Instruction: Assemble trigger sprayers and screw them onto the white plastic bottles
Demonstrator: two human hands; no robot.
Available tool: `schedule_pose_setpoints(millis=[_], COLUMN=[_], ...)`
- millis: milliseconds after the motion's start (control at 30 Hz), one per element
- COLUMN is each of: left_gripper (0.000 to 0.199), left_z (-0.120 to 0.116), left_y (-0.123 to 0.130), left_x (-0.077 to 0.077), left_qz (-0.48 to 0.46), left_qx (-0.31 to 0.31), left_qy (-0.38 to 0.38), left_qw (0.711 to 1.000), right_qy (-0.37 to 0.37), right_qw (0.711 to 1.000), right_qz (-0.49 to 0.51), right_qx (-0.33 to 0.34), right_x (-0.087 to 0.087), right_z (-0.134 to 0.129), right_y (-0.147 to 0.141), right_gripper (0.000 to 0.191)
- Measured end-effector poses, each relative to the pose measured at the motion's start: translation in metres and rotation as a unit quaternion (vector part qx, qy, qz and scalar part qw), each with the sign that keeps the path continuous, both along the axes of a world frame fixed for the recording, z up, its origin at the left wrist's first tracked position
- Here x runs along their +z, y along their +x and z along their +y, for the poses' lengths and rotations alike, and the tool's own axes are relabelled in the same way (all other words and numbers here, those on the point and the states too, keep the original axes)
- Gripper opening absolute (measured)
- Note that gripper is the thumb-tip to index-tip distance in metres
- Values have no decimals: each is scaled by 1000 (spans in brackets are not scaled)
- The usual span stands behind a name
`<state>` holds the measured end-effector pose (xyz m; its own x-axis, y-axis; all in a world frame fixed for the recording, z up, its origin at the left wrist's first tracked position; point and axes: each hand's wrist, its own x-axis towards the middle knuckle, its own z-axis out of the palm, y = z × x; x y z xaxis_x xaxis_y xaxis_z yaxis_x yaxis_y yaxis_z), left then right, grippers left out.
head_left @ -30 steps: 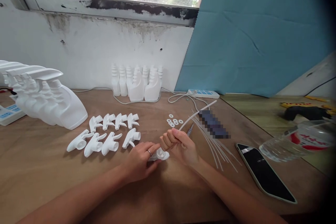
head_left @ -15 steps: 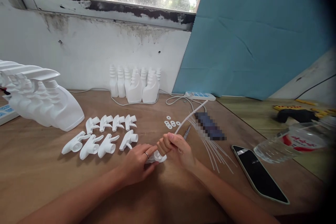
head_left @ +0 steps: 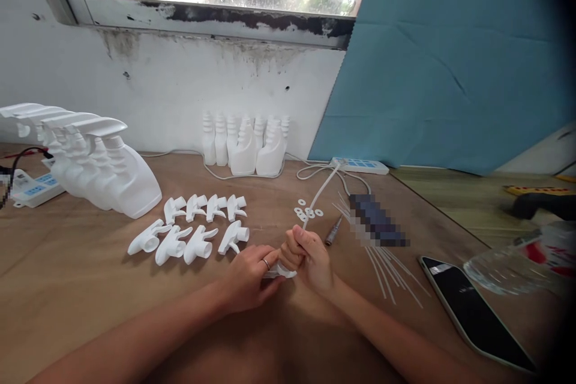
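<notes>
My left hand is closed over a white spray trigger head on the table; most of it is hidden under the fingers. My right hand, fist-like, grips a thin white dip tube that slants up and away. The fist sits right at the spray head's opening; whether the tube's lower end is inside cannot be seen. Several more spray trigger heads lie in two rows left of my hands. Small white ring washers lie beyond the right fist, and loose dip tubes are fanned to its right.
White spray bottles stand by the wall, with more bottles at left. A pointed tool, a blurred dark object, a phone and a water bottle lie at right. A power strip sits behind.
The view has shifted, so everything stands a little further right. The dip tube in my right hand is more upright. My left hand still holds the spray head.
</notes>
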<state>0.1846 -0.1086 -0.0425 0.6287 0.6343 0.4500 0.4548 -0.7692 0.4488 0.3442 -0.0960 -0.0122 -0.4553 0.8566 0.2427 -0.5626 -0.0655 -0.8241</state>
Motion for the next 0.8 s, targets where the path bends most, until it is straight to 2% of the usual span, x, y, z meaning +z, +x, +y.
schedule_pose_setpoints(millis=[300,600,800], left_gripper=[17,11,9], left_z=[-1,1,0], left_y=[-1,1,2], left_x=[-1,-7,-13], left_qz=[-22,-53,-106], left_qx=[-13,-12,3], left_qy=[-52,-53,-52], left_qw=[998,997,993], right_qy=[4,-18,-5], right_qw=[999,998,995], right_qz=[-16,-29,-80], right_qx=[-40,-60,-53], right_x=[-5,-4,-3], right_z=[-3,1,-1], right_y=[-8,-12,-12], right_gripper=[56,55,52])
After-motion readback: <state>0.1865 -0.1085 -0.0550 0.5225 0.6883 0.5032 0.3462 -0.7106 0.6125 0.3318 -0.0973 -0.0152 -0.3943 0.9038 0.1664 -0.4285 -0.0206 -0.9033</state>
